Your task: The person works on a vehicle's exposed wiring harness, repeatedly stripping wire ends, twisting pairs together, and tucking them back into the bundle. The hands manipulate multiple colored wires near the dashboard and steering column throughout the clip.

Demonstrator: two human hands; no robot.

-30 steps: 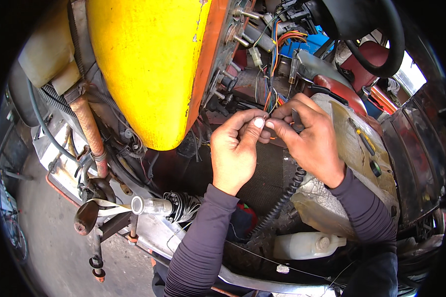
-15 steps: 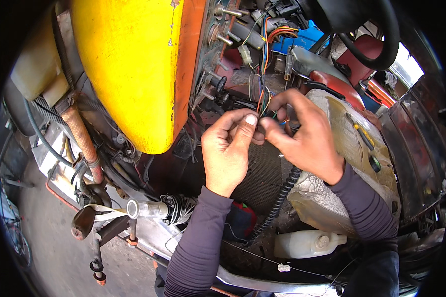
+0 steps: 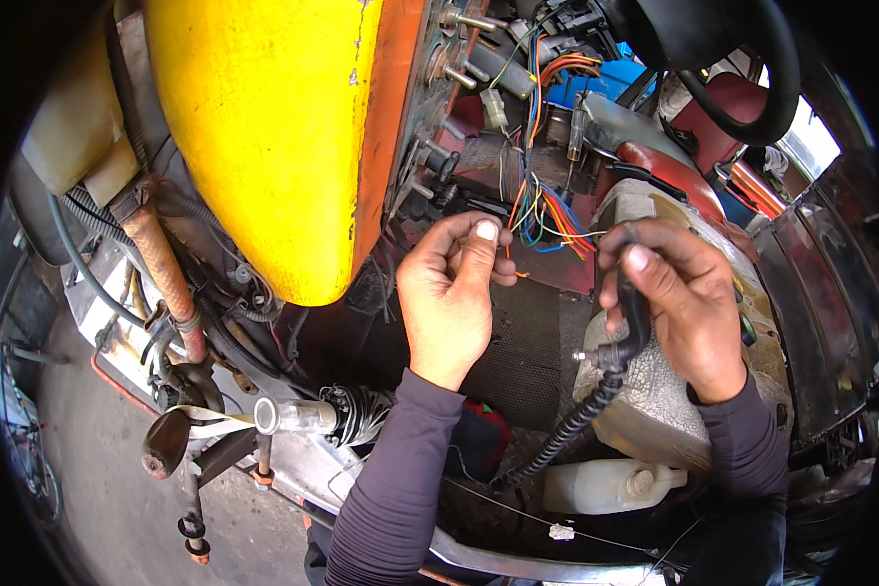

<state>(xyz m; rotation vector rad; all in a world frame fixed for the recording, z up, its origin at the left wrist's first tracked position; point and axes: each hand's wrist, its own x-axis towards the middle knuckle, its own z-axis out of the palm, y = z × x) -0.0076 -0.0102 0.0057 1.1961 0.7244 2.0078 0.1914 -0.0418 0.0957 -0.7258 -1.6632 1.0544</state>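
My left hand (image 3: 447, 295) is closed just below a bundle of loose coloured wires (image 3: 552, 220), thumb pressed to curled fingers; what it holds is hidden. An orange wire end shows beside those fingertips. To its right, my right hand (image 3: 695, 317) grips a black angled piece (image 3: 631, 334) with a small metal fitting on its lower end. A black coiled cord (image 3: 566, 420) runs from that piece down toward the floor. A pale connector (image 3: 493, 105) hangs among the wires above.
A yellow body panel (image 3: 254, 137) with a studded edge fills the upper left. A steering wheel (image 3: 772, 107) is upper right. A worn cracked seat (image 3: 654, 410) lies right, a white jug (image 3: 601, 485) below it. Hoses (image 3: 98, 273) and a clear cylinder (image 3: 303, 416) are at left.
My right hand has moved rightward away from my left, now gripping the black piece and lifting the coiled cord with it. The wires it covered now fan out in view.
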